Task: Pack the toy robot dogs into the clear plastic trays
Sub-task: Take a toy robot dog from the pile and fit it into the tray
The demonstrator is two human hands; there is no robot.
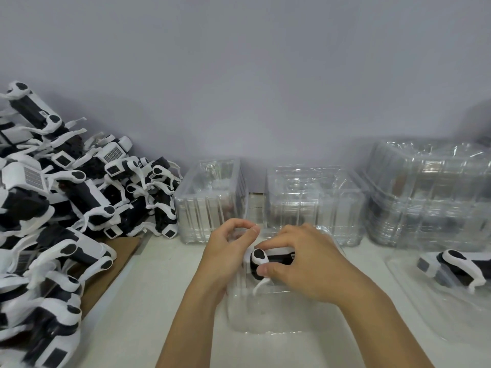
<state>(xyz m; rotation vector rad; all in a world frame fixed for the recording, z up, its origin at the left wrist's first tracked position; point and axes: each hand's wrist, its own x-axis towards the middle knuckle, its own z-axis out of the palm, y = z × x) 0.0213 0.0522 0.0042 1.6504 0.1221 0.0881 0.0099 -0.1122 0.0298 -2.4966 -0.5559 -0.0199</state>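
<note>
A black-and-white toy robot dog [261, 258] lies in a clear plastic tray [265, 314] on the white table in front of me. My right hand [303, 264] grips the dog from above, thumb on its near side and fingers over its back. My left hand [228, 248] is at the tray's left edge beside the dog, its fingers curled; what they pinch is hidden. A large pile of loose toy robot dogs [66, 203] fills the left side.
Stacks of clear trays [212, 205] [313, 203] [430, 192] stand along the grey wall. At the right, another tray [414, 298] holds a packed dog [462, 266]. Brown cardboard [111, 266] lies under the pile.
</note>
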